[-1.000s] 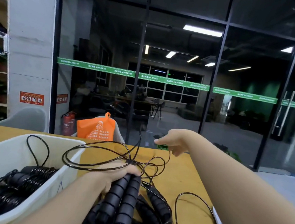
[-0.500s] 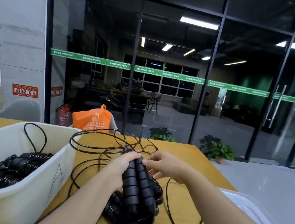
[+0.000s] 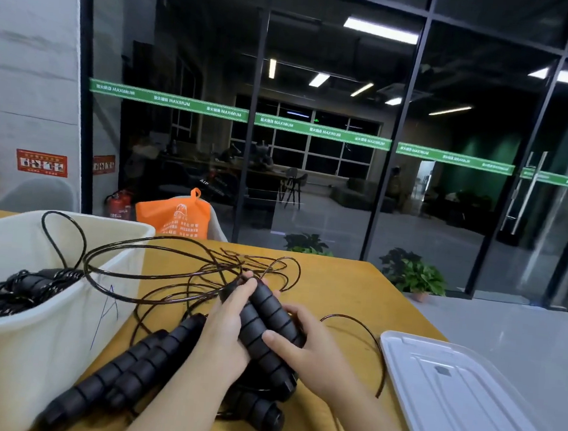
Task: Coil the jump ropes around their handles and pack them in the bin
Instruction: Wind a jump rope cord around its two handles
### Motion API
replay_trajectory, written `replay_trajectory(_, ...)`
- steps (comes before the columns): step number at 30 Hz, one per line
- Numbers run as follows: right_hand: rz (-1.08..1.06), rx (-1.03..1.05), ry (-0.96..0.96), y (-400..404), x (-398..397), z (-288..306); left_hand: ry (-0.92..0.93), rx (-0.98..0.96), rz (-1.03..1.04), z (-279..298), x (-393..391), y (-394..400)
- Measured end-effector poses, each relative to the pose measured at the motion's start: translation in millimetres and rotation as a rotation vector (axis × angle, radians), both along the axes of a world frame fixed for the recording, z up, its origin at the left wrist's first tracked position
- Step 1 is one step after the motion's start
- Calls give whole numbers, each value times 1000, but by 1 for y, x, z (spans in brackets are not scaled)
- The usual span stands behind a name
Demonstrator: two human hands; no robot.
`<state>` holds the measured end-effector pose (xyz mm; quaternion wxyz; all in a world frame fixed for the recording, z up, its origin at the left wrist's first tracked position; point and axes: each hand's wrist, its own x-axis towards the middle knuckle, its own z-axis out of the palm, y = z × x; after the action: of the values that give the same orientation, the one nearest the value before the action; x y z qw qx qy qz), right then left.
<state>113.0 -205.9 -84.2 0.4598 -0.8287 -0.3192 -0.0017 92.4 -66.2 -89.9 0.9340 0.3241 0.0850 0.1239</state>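
Both hands hold a pair of black ribbed jump-rope handles [image 3: 268, 317] above the yellow table [image 3: 335, 281]. My left hand [image 3: 228, 327] grips them from the left, thumb up near their far ends. My right hand [image 3: 312, 348] wraps its fingers round them from the right. Their thin black cord [image 3: 154, 272] spreads in loose tangled loops toward the far side. More black handles [image 3: 132, 363] lie on the table below my left arm, and another [image 3: 258, 416] lies under my hands. The white bin [image 3: 42, 328] at the left holds coiled ropes [image 3: 18, 288].
A white bin lid [image 3: 472, 403] lies at the table's right edge. An orange bag [image 3: 172, 216] sits on a chair beyond the far edge. Glass walls and potted plants [image 3: 411, 274] stand behind the table. One cord loop [image 3: 64, 237] sticks up out of the bin.
My right hand came back from reaching far over the table and now grips the handles beside my left hand. The handle pair has tilted, and the cord loops have shifted.
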Motion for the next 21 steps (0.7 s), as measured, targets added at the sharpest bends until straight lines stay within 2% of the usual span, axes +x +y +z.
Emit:
replay_trajectory(3, 45, -20, -2, -1, -6, -4, -9, -44, 13, -2, -1, -1)
replay_trajectory(5, 58, -117, -53, -4, -7, -4, -1, -39, 42, -3, -1, -4)
replay_trajectory(9, -47, -362, -344, -3, -12, -1, -46, -60, 115, 2, -4, -13)
replay_trajectory(12, -200, -384, -424, 3, -15, -4, -63, -26, 98, 6, -7, -19)
replay_trajectory(16, -284, -298, -417, -9, -11, 2, -149, 201, 20, 16, -17, -19)
replay_trajectory(19, -324, -250, -391, -24, -1, 6, -216, 433, 72, 18, -19, -15)
replay_trajectory(21, -364, -231, -398, -31, 6, 6, -203, 507, 118, 17, -18, -16)
